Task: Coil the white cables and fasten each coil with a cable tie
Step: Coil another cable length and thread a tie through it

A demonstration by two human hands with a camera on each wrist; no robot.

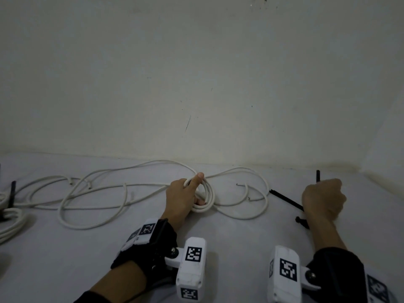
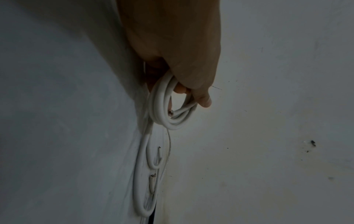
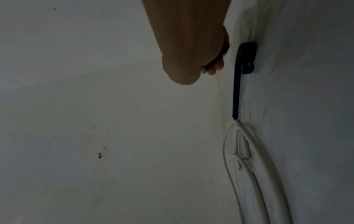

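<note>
The left hand holds a small coil of white cable in the middle of the white sheet, thumb on top, fingers curled through the ring. The right hand, off at 3 o'clock from the coil, is closed in a fist over the black cable ties; one tie sticks up from it, so I think it grips that one. To do this well, I would keep the thumb pressing so the ring does not spring open, then slip the tie through the middle. Loose white cables sprawl toward 9 o'clock, and a tied coil sits at the far left edge. The wall is close at 12 o'clock, so the open room lies toward 6 o'clock.
</note>
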